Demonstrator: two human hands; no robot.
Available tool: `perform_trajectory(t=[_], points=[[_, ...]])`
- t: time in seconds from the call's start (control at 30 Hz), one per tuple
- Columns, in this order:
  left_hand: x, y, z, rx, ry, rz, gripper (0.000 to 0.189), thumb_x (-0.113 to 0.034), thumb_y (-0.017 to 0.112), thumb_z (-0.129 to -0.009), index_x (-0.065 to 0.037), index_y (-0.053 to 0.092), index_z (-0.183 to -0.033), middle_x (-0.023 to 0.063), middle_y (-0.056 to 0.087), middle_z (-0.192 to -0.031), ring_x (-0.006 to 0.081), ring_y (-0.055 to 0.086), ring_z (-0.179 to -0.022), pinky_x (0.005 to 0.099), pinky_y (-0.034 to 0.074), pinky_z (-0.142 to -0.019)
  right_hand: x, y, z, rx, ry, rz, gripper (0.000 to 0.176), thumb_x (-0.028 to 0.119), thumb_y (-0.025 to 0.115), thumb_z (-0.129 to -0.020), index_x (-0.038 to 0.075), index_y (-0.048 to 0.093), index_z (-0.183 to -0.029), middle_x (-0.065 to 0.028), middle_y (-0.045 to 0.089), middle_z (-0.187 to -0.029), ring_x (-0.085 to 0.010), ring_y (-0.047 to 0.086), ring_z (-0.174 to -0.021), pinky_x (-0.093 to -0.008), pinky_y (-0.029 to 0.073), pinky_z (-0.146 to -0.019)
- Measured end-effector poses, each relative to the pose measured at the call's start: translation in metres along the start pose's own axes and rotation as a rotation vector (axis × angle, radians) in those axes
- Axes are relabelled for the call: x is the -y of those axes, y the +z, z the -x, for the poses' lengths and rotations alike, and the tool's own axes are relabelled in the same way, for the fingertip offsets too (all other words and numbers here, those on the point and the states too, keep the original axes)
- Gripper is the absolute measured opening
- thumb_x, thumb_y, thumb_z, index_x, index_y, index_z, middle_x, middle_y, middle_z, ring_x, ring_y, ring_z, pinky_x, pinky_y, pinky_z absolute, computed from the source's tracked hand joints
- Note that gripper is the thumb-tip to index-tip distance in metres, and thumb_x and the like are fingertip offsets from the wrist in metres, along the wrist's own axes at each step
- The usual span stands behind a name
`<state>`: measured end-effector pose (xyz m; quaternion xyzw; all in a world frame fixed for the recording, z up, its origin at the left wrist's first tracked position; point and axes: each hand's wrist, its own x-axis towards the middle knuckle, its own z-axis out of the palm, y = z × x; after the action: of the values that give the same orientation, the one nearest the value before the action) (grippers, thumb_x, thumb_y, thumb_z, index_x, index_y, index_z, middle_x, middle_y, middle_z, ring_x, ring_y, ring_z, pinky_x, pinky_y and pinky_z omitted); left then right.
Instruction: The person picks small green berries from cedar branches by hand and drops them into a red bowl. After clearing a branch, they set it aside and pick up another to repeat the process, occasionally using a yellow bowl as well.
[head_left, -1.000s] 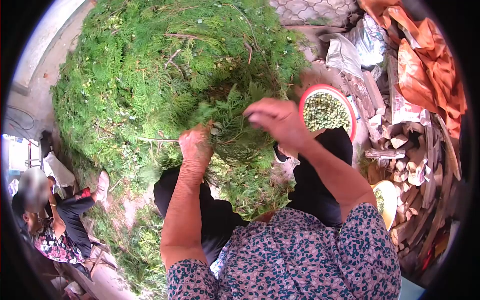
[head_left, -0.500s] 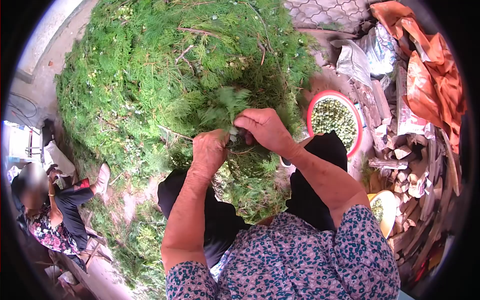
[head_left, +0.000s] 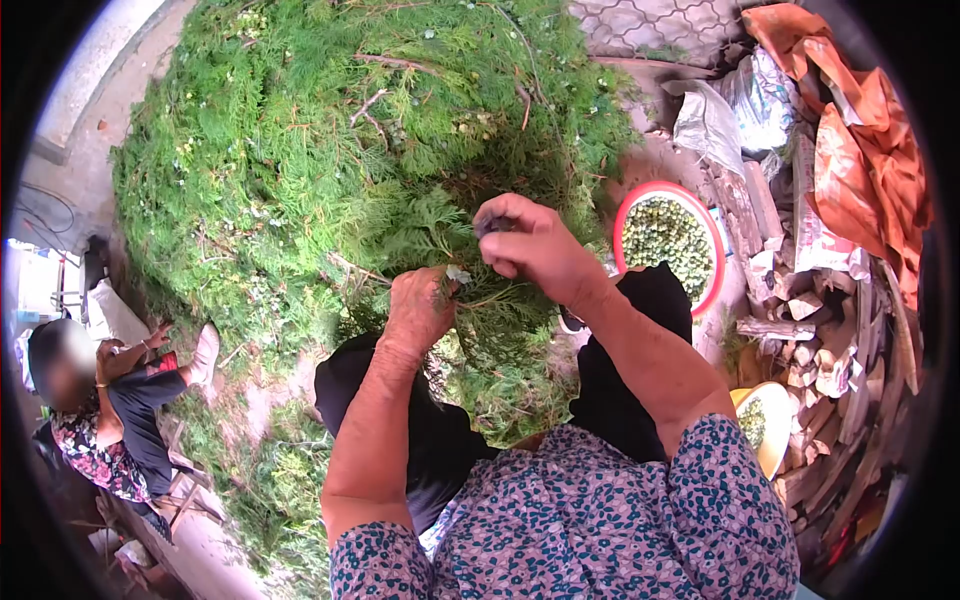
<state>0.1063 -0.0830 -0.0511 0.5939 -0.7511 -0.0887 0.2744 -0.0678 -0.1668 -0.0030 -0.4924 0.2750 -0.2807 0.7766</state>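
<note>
Left hand [head_left: 420,305] is clamped on a green sprig [head_left: 436,216]. Right hand [head_left: 535,250] is just beside it, fingers curled, can't tell if they're pinching anything.

orange tarp [head_left: 865,165] above stacked firewood [head_left: 820,350]

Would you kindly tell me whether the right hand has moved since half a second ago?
Yes; judged against the red-rimmed basin, the right hand has shifted a little, mainly upward in the picture and slightly toward the basin.
</note>
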Motion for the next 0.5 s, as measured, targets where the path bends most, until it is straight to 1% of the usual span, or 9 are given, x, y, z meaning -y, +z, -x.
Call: perform_trajectory(t=[0.03,0.1,0.13,0.23,0.3,0.37,0.4,0.47,0.5], points=[[0.003,0.005,0.001,0.039,-0.021,-0.046,0.011,-0.003,0.058,-0.064,-0.007,0.057,-0.074,0.0101,0.058,-0.067,0.0291,0.058,-0.065,0.0399,0.045,-0.059,-0.001,0.001,0.001,-0.001,0.001,0.0,0.017,0.012,0.065,-0.075,0.004,0.055,-0.086,-0.0026,0.051,-0.08,-0.0104,0.049,-0.065,-0.0234,0.04,-0.055],[0.002,0.004,0.0,0.079,-0.04,-0.093,0.01,-0.004,0.059,-0.064,-0.006,0.057,-0.074,0.0104,0.058,-0.067,0.0291,0.058,-0.065,0.0403,0.044,-0.06,0.001,0.012,0.003,0.05,-0.361,0.594,0.027,0.013,0.07,-0.068,0.004,0.056,-0.089,-0.004,0.052,-0.084,-0.0152,0.052,-0.072,-0.0271,0.042,-0.06],[0.0,0.003,-0.001,0.102,-0.052,-0.071,0.009,-0.004,0.059,-0.064,-0.006,0.057,-0.072,0.0106,0.058,-0.067,0.0294,0.058,-0.066,0.0406,0.044,-0.061,-0.007,0.013,0.0,0.041,-0.445,0.686,0.031,0.012,0.071,-0.063,0.005,0.056,-0.09,-0.0066,0.053,-0.081,-0.0195,0.053,-0.074,-0.0299,0.042,-0.066],[-0.006,-0.002,-0.003,0.167,-0.051,-0.102,0.007,-0.003,0.059,-0.064,-0.006,0.057,-0.07,0.0108,0.058,-0.068,0.0298,0.058,-0.066,0.0409,0.044,-0.062,-0.018,0.017,-0.001,-0.008,-0.466,0.807,0.032,0.012,0.071,-0.061,0.005,0.056,-0.089,-0.0095,0.052,-0.08,-0.0242,0.054,-0.075,-0.0314,0.043,-0.067],[-0.005,-0.002,-0.002,0.206,-0.039,-0.155,0.007,-0.003,0.059,-0.063,-0.006,0.056,-0.069,0.0108,0.058,-0.068,0.0299,0.058,-0.066,0.0409,0.044,-0.062,-0.026,0.013,-0.006,-0.02,-0.52,0.838,0.031,0.009,0.07,-0.064,0.004,0.057,-0.092,-0.0076,0.054,-0.078,-0.0212,0.055,-0.072,-0.0286,0.044,-0.066],[-0.004,0.0,-0.003,0.189,0.018,-0.152,0.009,-0.002,0.058,-0.062,-0.007,0.056,-0.069,0.0103,0.057,-0.068,0.0298,0.058,-0.067,0.0405,0.044,-0.061,-0.028,0.013,-0.009,-0.034,-0.596,0.818,0.021,0.009,0.064,-0.072,0.002,0.057,-0.09,-0.0041,0.052,-0.067,-0.0156,0.054,-0.062,-0.0258,0.044,-0.057],[-0.005,-0.002,-0.004,0.189,0.017,-0.151,0.009,-0.002,0.058,-0.062,-0.007,0.056,-0.069,0.0103,0.057,-0.068,0.0298,0.058,-0.067,0.0405,0.044,-0.061,-0.024,0.012,-0.007,-0.034,-0.595,0.817,0.021,0.009,0.064,-0.072,0.002,0.057,-0.09,-0.0041,0.052,-0.067,-0.0156,0.054,-0.062,-0.0258,0.044,-0.057],[-0.009,-0.008,-0.007,0.172,0.016,-0.025,0.013,0.0,0.057,-0.061,-0.008,0.056,-0.071,0.0088,0.057,-0.068,0.0292,0.058,-0.068,0.0392,0.044,-0.059,-0.013,0.011,-0.003,-0.084,-0.121,0.484,0.013,0.01,0.057,-0.08,0.001,0.057,-0.089,0.0005,0.047,-0.06,-0.0081,0.047,-0.051,-0.0215,0.037,-0.045],[-0.009,-0.009,-0.008,0.171,0.016,-0.024,0.013,0.0,0.057,-0.061,-0.008,0.056,-0.071,0.0088,0.057,-0.068,0.0292,0.058,-0.068,0.0392,0.044,-0.059,-0.013,0.01,-0.003,-0.084,-0.121,0.485,0.013,0.01,0.057,-0.08,0.001,0.057,-0.089,0.0005,0.047,-0.06,-0.0081,0.047,-0.051,-0.0215,0.037,-0.045]])
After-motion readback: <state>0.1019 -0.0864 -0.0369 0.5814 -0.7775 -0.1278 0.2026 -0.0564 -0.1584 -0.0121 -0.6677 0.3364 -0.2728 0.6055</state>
